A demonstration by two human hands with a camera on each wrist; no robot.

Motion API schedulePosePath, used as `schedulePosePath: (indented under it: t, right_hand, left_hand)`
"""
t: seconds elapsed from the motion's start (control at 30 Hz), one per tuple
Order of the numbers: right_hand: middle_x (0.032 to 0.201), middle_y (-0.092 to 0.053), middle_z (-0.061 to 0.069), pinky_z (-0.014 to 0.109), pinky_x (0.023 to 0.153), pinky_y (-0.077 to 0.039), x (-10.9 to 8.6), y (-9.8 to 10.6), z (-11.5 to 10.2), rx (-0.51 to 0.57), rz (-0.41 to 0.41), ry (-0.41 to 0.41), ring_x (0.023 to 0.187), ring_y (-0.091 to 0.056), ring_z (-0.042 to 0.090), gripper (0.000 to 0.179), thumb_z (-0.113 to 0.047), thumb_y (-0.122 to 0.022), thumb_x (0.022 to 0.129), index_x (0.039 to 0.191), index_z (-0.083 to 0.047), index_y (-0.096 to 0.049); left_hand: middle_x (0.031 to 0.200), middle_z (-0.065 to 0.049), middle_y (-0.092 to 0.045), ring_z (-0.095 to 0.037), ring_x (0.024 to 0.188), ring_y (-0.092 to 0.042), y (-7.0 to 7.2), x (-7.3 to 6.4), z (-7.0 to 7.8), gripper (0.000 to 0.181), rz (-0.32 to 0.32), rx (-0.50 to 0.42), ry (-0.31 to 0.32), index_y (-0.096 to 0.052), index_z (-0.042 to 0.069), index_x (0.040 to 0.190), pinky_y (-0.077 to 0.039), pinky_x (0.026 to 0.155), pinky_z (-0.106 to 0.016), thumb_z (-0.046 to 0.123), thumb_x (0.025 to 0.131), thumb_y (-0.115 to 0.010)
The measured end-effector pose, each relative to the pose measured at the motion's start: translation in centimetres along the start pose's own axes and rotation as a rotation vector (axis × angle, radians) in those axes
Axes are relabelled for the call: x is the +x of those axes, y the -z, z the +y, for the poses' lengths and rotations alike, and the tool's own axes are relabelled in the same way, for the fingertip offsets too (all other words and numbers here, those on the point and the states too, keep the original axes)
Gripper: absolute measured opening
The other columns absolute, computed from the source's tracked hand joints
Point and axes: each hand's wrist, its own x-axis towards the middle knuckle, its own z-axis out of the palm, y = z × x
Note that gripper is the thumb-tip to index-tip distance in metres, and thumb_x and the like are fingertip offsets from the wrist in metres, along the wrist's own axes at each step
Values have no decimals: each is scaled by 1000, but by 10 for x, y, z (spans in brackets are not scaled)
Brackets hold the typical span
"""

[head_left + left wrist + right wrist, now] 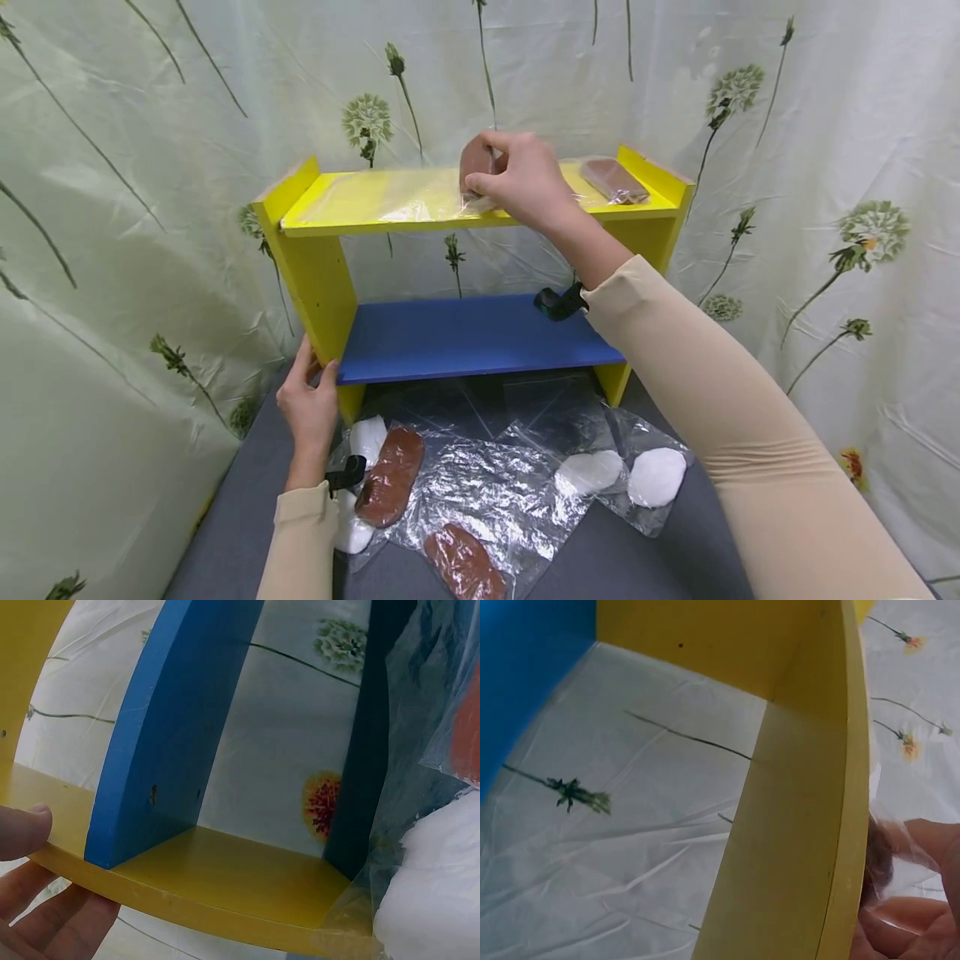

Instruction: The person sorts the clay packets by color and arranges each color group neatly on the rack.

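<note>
Nearest, at six o'clock, one bagged brown piece is seen. Toward eight, a yellow side panel is gripped by the left hand. At twelve, a second brown piece is pinched by the right hand over the top board, contact being hard to judge.
</note>
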Motion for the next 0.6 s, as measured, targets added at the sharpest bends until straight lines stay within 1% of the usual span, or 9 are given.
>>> schedulePosePath:
  t: [0.07, 0.1, 0.17, 0.23, 0.3, 0.37, 0.4, 0.5, 0.6]
  right_hand:
    - [67, -50, 4, 27, 51, -31, 2, -1, -1, -84, -8, 15, 55, -42, 15, 17, -27, -68, 93, 104, -14, -69]
    - [66, -50, 2, 27, 50, -28, 2, -2, -2, -126, -17, 20, 53, -38, 15, 14, -29, -67, 93, 98, -16, -69]
    - [68, -54, 0, 27, 51, -26, 3, -3, -3, -188, -40, 19, 54, -33, 14, 13, -30, -64, 94, 92, -19, -71]
    - [81, -65, -2, 26, 53, -29, 5, -4, -4, -246, -61, 20, 61, -40, 11, 20, -32, -61, 95, 102, -22, -77]
    - [102, -72, -4, 26, 56, -36, 7, -5, -6, -285, -80, 19, 73, -50, 11, 27, -35, -60, 96, 112, -24, -79]
    - [116, -72, -4, 26, 62, -42, 8, -5, -6, -311, -91, 13, 87, -57, 10, 32, -38, -59, 96, 118, -24, -78]
    - [120, -71, -4, 26, 65, -45, 9, -6, -6, -324, -95, 15, 94, -58, 8, 33, -39, -59, 97, 120, -24, -77]
    - [116, -73, -4, 26, 65, -45, 11, -8, -6, -326, -97, 27, 89, -60, 10, 31, -38, -59, 97, 116, -24, -79]
    - [113, -73, -3, 26, 64, -45, 11, -9, -5, -321, -101, 35, 83, -60, 11, 31, -37, -58, 98, 117, -23, -78]
  left_hand:
    - [128, -2, -68, -22, 110, -68, 0, 0, 0, 68, -1, 6, -5, -50, 47, 145, -57, 87, -45, 7, 94, -71]
    - [128, -2, -68, -21, 110, -67, 0, -1, 0, 68, -2, 7, -7, -50, 47, 145, -57, 87, -43, 7, 94, -72]
    - [128, -1, -68, -20, 110, -67, 1, -1, 0, 68, -3, 13, -9, -50, 47, 145, -57, 87, -40, 8, 94, -72]
    - [129, 0, -68, -20, 110, -67, 1, -1, -1, 68, -1, 11, -11, -50, 47, 145, -57, 87, -41, 7, 94, -71]
    - [129, 0, -68, -21, 110, -67, 1, -1, -1, 68, 3, 11, -11, -50, 47, 145, -57, 87, -44, 7, 94, -71]
    - [129, -1, -68, -22, 111, -67, 1, 0, -1, 68, 3, 6, -13, -50, 47, 145, -56, 87, -48, 7, 94, -71]
    - [129, -1, -67, -22, 111, -67, 0, 0, -1, 68, 3, 6, -14, -50, 47, 145, -56, 87, -49, 7, 94, -71]
    - [129, -1, -68, -22, 111, -67, 0, 0, -1, 67, 4, 10, -16, -50, 47, 145, -56, 87, -49, 7, 94, -71]
    - [128, -2, -68, -21, 110, -67, 0, -1, -1, 67, 2, 22, -15, -51, 47, 145, -56, 87, -48, 7, 94, -71]
